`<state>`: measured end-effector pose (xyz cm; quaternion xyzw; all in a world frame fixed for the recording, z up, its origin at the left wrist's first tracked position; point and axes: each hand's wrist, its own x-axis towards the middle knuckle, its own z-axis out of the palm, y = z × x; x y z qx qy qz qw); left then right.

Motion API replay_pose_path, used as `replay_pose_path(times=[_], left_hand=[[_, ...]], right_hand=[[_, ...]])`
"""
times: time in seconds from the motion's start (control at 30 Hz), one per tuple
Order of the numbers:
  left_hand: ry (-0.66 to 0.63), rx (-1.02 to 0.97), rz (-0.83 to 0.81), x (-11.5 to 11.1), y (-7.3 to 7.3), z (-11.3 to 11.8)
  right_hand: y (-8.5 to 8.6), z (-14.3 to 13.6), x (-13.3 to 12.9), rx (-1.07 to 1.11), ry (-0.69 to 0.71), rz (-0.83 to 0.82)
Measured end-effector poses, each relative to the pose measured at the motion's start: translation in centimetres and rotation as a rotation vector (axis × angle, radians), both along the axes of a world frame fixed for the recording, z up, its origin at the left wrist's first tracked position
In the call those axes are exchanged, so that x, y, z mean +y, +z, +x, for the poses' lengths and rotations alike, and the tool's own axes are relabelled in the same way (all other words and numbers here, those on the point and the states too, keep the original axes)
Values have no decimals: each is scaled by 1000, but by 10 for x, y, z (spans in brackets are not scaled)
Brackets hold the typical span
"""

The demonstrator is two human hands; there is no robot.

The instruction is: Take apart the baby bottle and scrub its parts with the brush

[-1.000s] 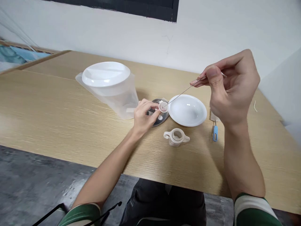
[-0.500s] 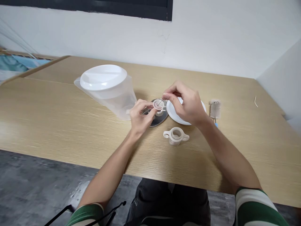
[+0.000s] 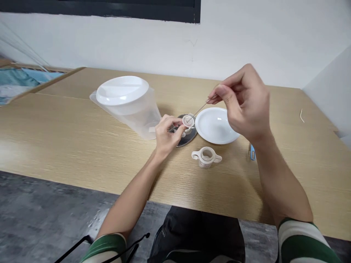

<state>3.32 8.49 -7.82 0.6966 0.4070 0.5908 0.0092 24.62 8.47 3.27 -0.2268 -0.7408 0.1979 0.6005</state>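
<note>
Between the thumb and fingers of my left hand [image 3: 168,132] is a small round translucent cap-like piece [image 3: 188,121], held above a shiny metal plate [image 3: 189,138]. My right hand [image 3: 244,104] is raised to the right and pinches a thin wire [image 3: 201,109]. The wire slants down to the left, and its lower end reaches the round piece; whether it passes inside is too small to tell. Nearer to me stands a small clear cup with two beige handles [image 3: 206,156]. Some small pale parts lie on the metal plate, partly hidden by my left hand.
A translucent pitcher with a white lid [image 3: 123,96] stands left of my hands. Right of the metal plate is a white plate [image 3: 215,128]. The blue handle [image 3: 252,152] of a brush shows beside my right wrist. A thin pale strip [image 3: 302,115] lies farther right.
My right hand has moved up and to the right, so a longer stretch of wire shows. It now hides the brush head and uncovers more white plate. My left hand keeps its hold.
</note>
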Motion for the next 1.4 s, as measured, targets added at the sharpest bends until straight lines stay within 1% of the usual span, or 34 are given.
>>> replay_pose_path(times=[0.1,0.17,0.23,0.3,0.43,0.53,0.63,0.7,0.8,0.87,1.0,1.07,1.17,1.23,1.3,1.4], left_hand=[[19,30,16,3,-3,-2],[27,30,9,6,-6,-4],[22,-7,-28,8,-8,-5],[10,-60,-61,8,-7,-5],[-28,-103,-41,3,-4,-1],[-52,-107,-11,1,-3,1],[-50,-92,-7,0,-3,2],[-29,-81,-18,-1,-3,3],[-3,-63,-38,-3,-3,4],[-7,-55,-40,-5,-3,5],[-17,-82,-39,-5,-3,6],[-17,-107,-51,-4,-3,5],[-11,-129,-58,-3,-3,3],[8,-126,-57,-3,-3,1],[30,-113,-64,-2,-3,-1],[44,-76,-75,1,-4,-2]], right_hand=[[13,9,-5,89,-61,63],[21,16,-11,147,-139,92],[26,21,-18,177,-211,95],[27,22,-23,170,-225,60],[21,12,-24,101,-199,42],[19,4,-19,75,-159,82],[16,-2,-17,92,-120,130],[13,-6,-17,86,-92,115],[4,-15,-18,19,-29,48],[-5,-20,-16,-35,6,-3],[-21,-23,-5,-190,-10,-95],[-28,-24,2,-249,-30,-96],[-37,-29,8,-333,-40,-29],[-39,-33,9,-387,-40,-17],[-37,-34,8,-399,-47,-64],[-26,-27,3,-300,-36,-128]])
